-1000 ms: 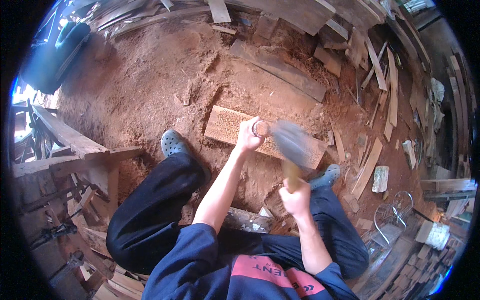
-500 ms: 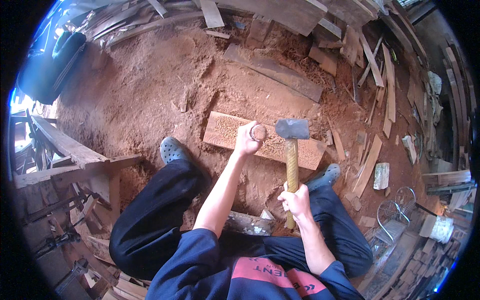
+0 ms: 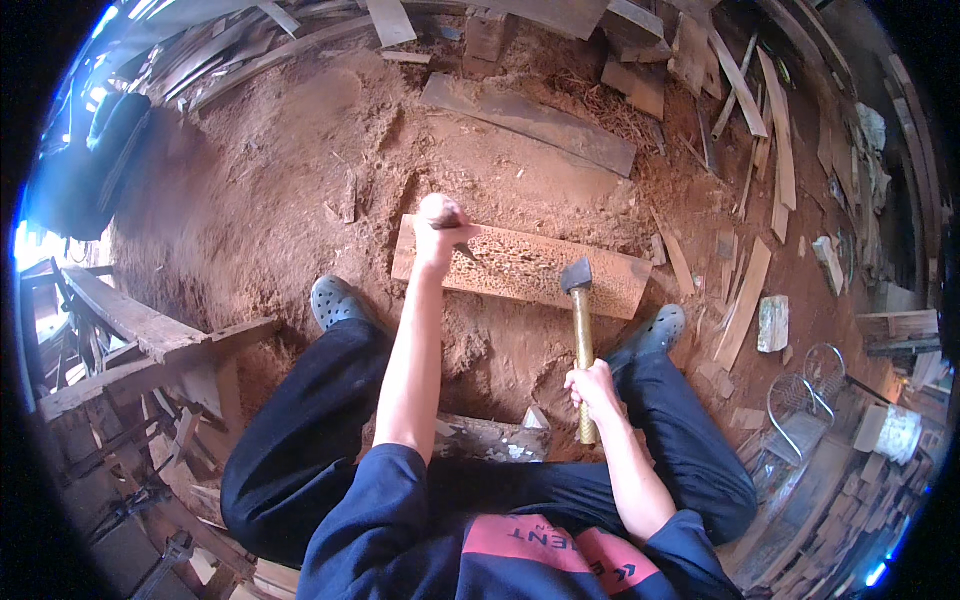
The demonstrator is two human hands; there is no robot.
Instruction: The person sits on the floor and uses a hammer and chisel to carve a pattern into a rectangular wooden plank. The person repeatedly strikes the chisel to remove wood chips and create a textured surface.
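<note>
A wooden board (image 3: 632, 292) lies slantwise on the dirt between my feet, its top face pitted all over with small gouges and chips. My left hand (image 3: 436, 246) is closed round a chisel (image 3: 439, 211) above the board's left part. The round wooden butt shows over the fist, and a dark metal tip sticks out below it towards the pitted face; whether it touches the wood I cannot tell. Over the right part hangs the dark head of a hammer (image 3: 584, 325). My right hand (image 3: 592, 388) grips its yellowish handle near the lower end.
A long plank (image 3: 530, 125) lies beyond the board. Scrap wood strips (image 3: 745, 305) and a pale block (image 3: 772, 324) are scattered at the right, near a wire rack (image 3: 800, 400). To the left stands a wooden frame (image 3: 150, 345). A log (image 3: 485, 440) lies close to my lap.
My left hand has moved left along the board with the chisel, whose tip now shows. The hammer head has dropped slightly and turned, while the right hand stays nearly in place.
</note>
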